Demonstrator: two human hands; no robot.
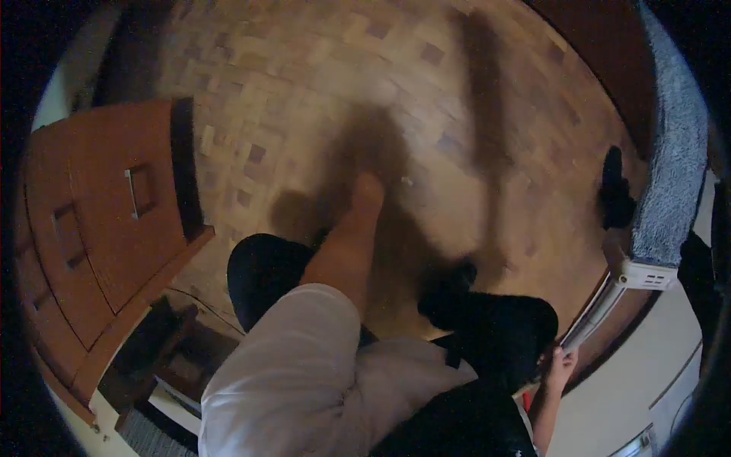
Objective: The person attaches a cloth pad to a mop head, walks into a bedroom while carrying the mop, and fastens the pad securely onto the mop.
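Though small in view, the right hand (560, 367), fingers (568, 354) snug around a pale pole (595, 315) near a fluffy grey pad (671, 145).

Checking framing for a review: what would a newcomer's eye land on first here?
Probably the long fuzzy grey pad at the right edge, joined to a pale plastic fitting; the right hand grips the pole below it. Next, the bare left forearm, stretched out mid-frame over the parquet floor. Then the reddish-brown drawer cabinet filling the left side.
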